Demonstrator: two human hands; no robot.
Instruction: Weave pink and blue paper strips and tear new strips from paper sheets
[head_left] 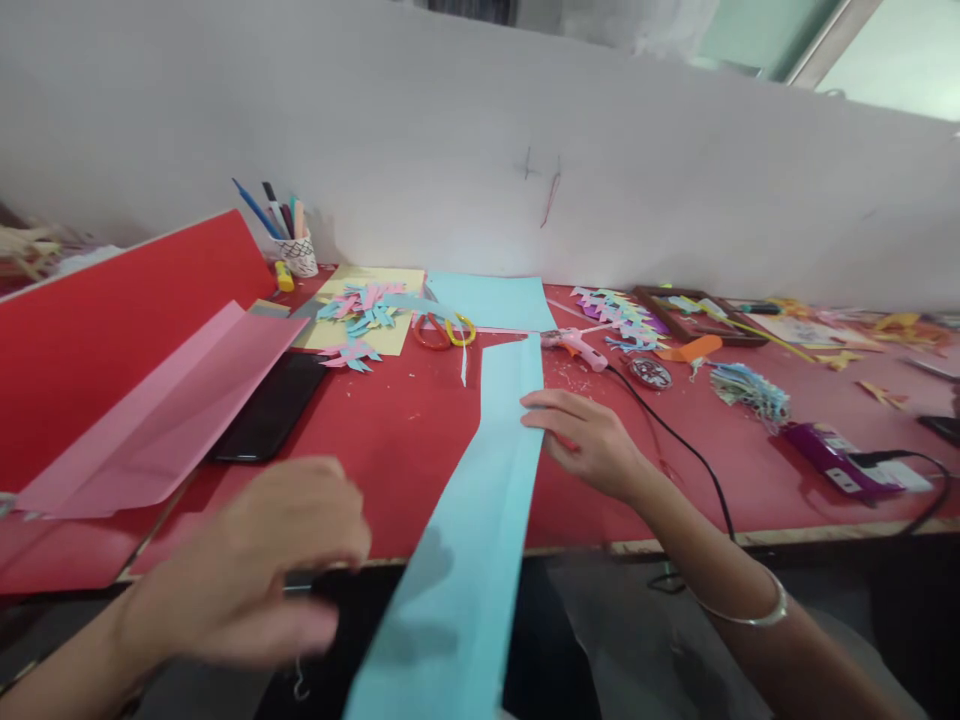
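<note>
A long light blue paper sheet (480,500) with a lengthwise crease runs from the tabletop over the front edge toward me. My right hand (589,440) grips its right edge near the far end, fingertips on top of the paper. To the left of the sheet, my left hand (255,560) hangs in the air, blurred, with thumb and fingers apart and nothing visible between them. Beyond the sheet lie scissors (431,332) with red and yellow handles. A pink glue gun (581,348) rests just past the sheet's far right corner.
Pink paper (172,410) partly covers a black phone-like slab (270,405) at left. Cut paper strips (364,305) lie on yellow paper (394,345). A pen cup (298,255) stands by the wall. A purple extension block (840,460) and black cord (682,440) are at right.
</note>
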